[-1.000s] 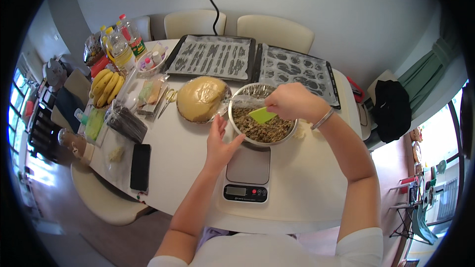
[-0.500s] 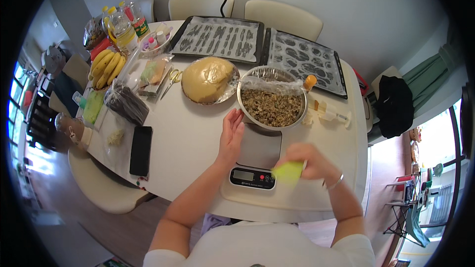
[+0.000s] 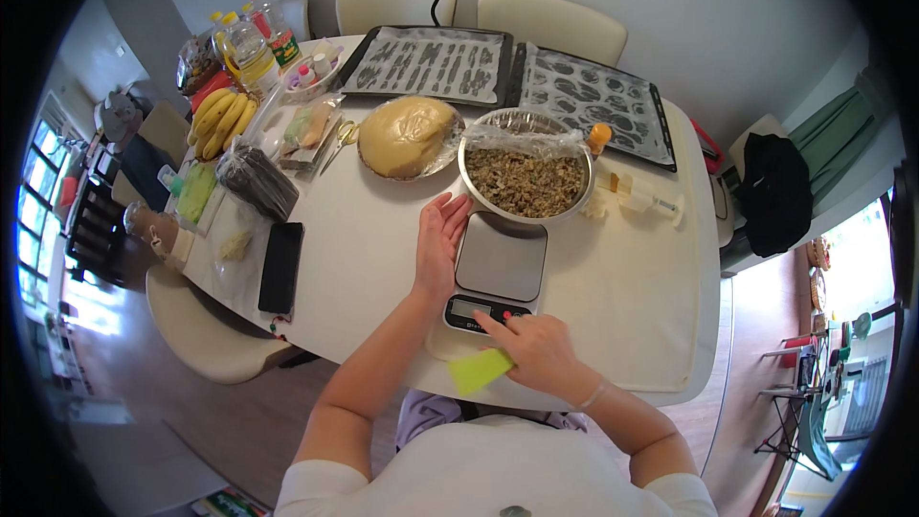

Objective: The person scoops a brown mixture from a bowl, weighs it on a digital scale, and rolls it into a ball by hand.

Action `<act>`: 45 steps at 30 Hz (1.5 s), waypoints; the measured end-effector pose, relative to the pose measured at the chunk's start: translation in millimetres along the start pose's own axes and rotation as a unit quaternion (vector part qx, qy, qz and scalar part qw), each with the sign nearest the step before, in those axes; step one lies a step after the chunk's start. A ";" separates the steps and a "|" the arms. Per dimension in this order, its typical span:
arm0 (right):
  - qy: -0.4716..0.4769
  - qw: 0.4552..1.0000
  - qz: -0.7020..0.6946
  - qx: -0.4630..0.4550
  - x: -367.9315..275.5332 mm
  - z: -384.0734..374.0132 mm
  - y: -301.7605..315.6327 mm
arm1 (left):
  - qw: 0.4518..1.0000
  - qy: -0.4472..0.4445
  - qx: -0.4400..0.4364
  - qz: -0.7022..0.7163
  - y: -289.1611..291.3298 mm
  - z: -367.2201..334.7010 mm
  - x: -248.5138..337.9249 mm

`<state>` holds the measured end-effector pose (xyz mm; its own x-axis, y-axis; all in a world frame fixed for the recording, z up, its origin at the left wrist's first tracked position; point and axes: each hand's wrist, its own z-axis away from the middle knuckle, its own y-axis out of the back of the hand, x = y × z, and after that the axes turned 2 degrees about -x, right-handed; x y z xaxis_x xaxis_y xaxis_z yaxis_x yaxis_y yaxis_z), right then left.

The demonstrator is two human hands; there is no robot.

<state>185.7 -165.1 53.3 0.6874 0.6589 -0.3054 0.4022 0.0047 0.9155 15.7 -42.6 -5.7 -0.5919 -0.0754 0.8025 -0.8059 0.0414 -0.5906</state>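
From where I stand, the white table (image 3: 349, 258) fills most of the view. Along its far side lie two dark baking trays, the left one (image 3: 506, 77) and the right one (image 3: 667, 134), both lined with pale sheets. Nearer the person is the steel bowl (image 3: 525, 217), partly filled with a brown, crumbly mixture (image 3: 526, 182), with crumpled clear film across its far part. Just to its left sits a rounded yellowish dough (image 3: 407, 137) under clear film. Next in size is the kitchen scale (image 3: 500, 257), directly on the near side of the bowl; its plate bears nothing, though the bowl's edge covers a little of its far end from here. The left hand (image 3: 441, 249) is spread and relaxed, grasping nothing, beside the scale plate; I can't tell whether its fingertips touch the bowl. The right hand (image 3: 538, 347) grips a green scraper (image 3: 479, 370) under its curled fingers, while its index finger points out over the scale's display; whether it makes contact, I can't tell. A black phone (image 3: 280, 268) lies well to the left, and gold-handled scissors (image 3: 338, 144) rest near the dough
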 end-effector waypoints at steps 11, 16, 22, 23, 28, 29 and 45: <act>0.027 0.998 0.035 0.050 -6.4 -22.0 -34.3 | 1.000 -0.011 -0.010 -0.006 -5.7 8.1 7.7; 0.027 0.997 -0.004 0.068 -12.6 -25.5 -37.1 | 1.000 -0.008 -0.008 -0.010 -5.5 7.6 6.9; 0.028 0.998 0.005 0.050 -10.2 -21.7 -30.6 | 0.999 -0.015 -0.019 -0.036 -6.8 8.5 11.1; 0.026 0.998 0.012 0.053 -7.1 -18.7 -23.6 | 0.999 -0.020 -0.019 -0.046 -7.2 8.8 10.5; -0.237 0.951 -0.044 0.196 73.8 20.2 18.0 | 0.992 -0.048 -0.029 -0.116 -4.6 12.3 2.0; -0.290 0.939 -0.026 0.184 86.4 29.4 24.9 | 0.992 -0.034 -0.021 -0.123 -5.8 14.0 0.6; -0.063 0.998 -0.030 0.010 27.4 33.9 -1.1 | 0.989 0.006 -0.034 -0.142 -4.8 12.0 0.0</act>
<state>224.6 -172.5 35.0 0.7320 0.5585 -0.3902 0.4559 0.0240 0.8897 19.8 -54.8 -3.9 -0.3421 -0.0812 0.9361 -0.9380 0.0877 -0.3352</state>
